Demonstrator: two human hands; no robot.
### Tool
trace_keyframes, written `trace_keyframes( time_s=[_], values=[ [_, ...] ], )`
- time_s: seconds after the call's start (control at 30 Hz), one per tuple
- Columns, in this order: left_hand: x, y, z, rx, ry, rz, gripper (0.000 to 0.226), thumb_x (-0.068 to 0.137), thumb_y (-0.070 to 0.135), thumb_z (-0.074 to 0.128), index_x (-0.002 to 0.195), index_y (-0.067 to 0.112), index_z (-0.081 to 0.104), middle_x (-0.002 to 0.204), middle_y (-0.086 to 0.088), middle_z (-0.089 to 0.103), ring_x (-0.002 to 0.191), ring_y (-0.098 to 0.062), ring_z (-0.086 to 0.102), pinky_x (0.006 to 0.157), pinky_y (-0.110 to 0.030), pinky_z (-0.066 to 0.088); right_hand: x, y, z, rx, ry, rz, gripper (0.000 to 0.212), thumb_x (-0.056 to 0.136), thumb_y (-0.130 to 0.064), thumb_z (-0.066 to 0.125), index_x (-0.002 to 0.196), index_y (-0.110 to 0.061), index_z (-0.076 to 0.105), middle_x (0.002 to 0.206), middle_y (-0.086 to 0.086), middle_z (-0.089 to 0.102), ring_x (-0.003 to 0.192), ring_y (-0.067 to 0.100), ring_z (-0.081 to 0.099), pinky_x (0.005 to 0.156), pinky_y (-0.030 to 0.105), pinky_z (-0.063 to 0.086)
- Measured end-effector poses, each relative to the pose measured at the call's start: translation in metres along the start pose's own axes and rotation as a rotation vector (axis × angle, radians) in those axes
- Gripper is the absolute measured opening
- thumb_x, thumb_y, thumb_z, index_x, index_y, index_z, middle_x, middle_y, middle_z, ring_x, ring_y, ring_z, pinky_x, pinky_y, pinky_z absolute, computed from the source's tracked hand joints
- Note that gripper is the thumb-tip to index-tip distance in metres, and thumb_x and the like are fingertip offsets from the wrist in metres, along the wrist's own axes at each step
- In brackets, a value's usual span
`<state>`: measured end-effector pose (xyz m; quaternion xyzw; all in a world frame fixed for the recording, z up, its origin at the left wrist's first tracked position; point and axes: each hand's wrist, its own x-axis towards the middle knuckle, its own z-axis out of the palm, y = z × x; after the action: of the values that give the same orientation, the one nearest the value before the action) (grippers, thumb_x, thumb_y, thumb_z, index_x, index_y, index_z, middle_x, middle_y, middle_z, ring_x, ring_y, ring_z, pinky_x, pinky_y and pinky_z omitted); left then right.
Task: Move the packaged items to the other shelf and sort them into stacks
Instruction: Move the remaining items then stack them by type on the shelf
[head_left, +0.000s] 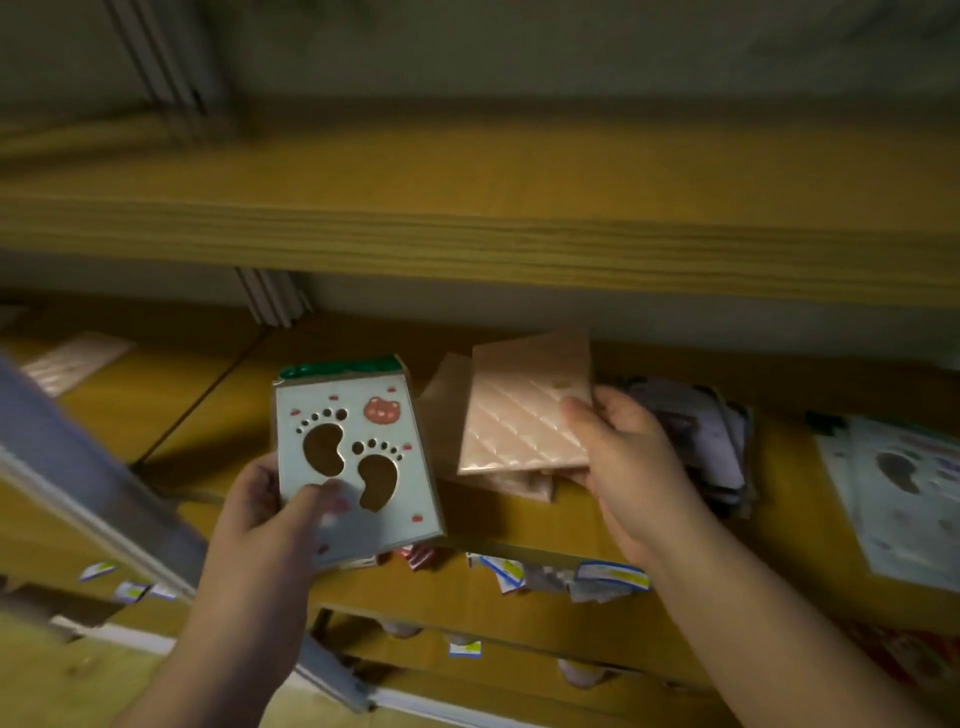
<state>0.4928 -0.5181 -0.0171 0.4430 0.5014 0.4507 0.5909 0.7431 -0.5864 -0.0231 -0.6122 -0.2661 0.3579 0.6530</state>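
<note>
My left hand grips a pale blue packet printed with two brown footprints, held upright over the front edge of the middle shelf. My right hand holds a pink quilted packet by its right edge, just above a small pile of similar pink packets. To the right of that hand lies a stack of dark purple packets. At the far right sits a stack of pale footprint packets.
An upper wooden shelf overhangs the middle one. A grey metal upright slants across the lower left. A pale packet lies at the far left. Labels hang along the shelf's front edge, with more goods on the shelf below.
</note>
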Motion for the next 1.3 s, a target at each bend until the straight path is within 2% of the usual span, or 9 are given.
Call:
trace_keyframes(
  time_s=[0.17,0.3,0.4,0.53,0.67,0.83,1.03,1.13,1.3],
  values=[
    [0.018,0.008,-0.027,-0.011,-0.022,-0.007,0.037,0.069,0.014,0.077,0.099,0.034,0.069,0.100,0.002,0.078,0.100,-0.030,0.072,0.075,-0.049,0.058,0.030,0.016,0.045,-0.315,0.022,-0.010,0.019,0.098,-0.031,0.056,0.115,-0.028,0.063,0.111,0.000,0.070,0.102,0.024,0.066,0.092,0.051,0.055],
    [0.033,0.013,-0.036,-0.012,-0.071,-0.013,0.036,0.069,0.015,0.077,0.098,0.035,0.068,0.104,0.000,0.077,0.102,-0.033,0.071,0.084,-0.057,0.056,0.026,0.019,0.056,-0.700,0.094,-0.186,0.034,0.095,-0.036,0.058,0.126,-0.023,0.060,0.115,0.000,0.060,0.108,0.022,0.059,0.082,0.027,0.043],
    [0.043,0.014,-0.036,0.002,-0.109,-0.011,0.034,0.073,0.012,0.075,0.097,0.035,0.068,0.103,-0.001,0.078,0.100,-0.033,0.072,0.081,-0.054,0.058,0.015,0.015,0.061,-0.944,0.243,-0.264,0.055,0.089,-0.050,0.060,0.134,-0.020,0.053,0.125,0.007,0.049,0.120,0.027,0.048,0.093,0.033,0.038],
    [0.053,0.019,-0.028,0.017,-0.189,-0.026,0.033,0.073,0.012,0.075,0.097,0.035,0.069,0.099,0.001,0.078,0.095,-0.031,0.074,0.074,-0.049,0.059,-0.005,0.004,0.057,-0.950,0.253,-0.391,0.057,0.089,-0.049,0.059,0.138,-0.022,0.051,0.130,0.004,0.047,0.125,0.022,0.043,0.099,0.028,0.032],
    [0.053,0.024,-0.002,0.038,-0.266,-0.013,0.031,0.072,0.021,0.076,0.097,0.038,0.069,0.097,0.002,0.077,0.101,-0.034,0.070,0.083,-0.054,0.055,-0.032,-0.015,0.033,-1.049,0.157,-0.491,0.046,0.091,-0.051,0.047,0.129,-0.027,0.054,0.123,-0.009,0.047,0.118,0.009,0.046,0.094,0.016,0.033],
    [0.032,0.028,0.054,0.032,-0.439,-0.065,0.026,0.077,0.017,0.074,0.101,0.026,0.069,0.113,-0.014,0.069,0.105,-0.038,0.066,0.090,-0.057,0.052,-0.064,-0.028,-0.029,-1.276,0.160,-0.472,0.046,0.093,-0.049,0.050,0.131,-0.023,0.053,0.127,-0.007,0.046,0.122,0.012,0.044,0.099,0.029,0.043],
    [-0.015,0.025,0.128,0.053,-0.690,-0.041,0.012,0.097,0.012,0.054,0.100,0.012,0.065,0.086,0.000,0.072,0.071,0.005,0.071,0.063,-0.023,0.052,-0.107,-0.039,-0.123,-1.246,0.436,-0.382,0.047,0.091,-0.045,0.051,0.131,-0.020,0.055,0.129,-0.004,0.051,0.122,0.012,0.047,0.101,0.023,0.039],
    [-0.041,0.018,0.176,0.070,-0.757,-0.119,0.035,0.081,0.006,0.067,0.116,0.002,0.060,0.083,-0.008,0.078,0.075,-0.012,0.077,0.056,-0.029,0.057,-0.131,-0.039,-0.168,-1.227,0.530,-0.300,0.050,0.090,-0.047,0.052,0.133,-0.022,0.052,0.133,-0.003,0.050,0.125,0.013,0.045,0.100,0.024,0.041],
    [-0.082,-0.001,0.264,0.168,-0.845,-0.171,0.043,0.083,0.002,0.068,0.122,0.015,0.056,0.104,-0.012,0.078,0.088,-0.028,0.077,0.061,-0.037,0.062,-0.166,-0.036,-0.231,-1.183,0.593,-0.245,0.049,0.090,-0.046,0.056,0.134,-0.025,0.050,0.130,-0.007,0.049,0.114,0.010,0.051,0.094,0.032,0.051]
  ],
)
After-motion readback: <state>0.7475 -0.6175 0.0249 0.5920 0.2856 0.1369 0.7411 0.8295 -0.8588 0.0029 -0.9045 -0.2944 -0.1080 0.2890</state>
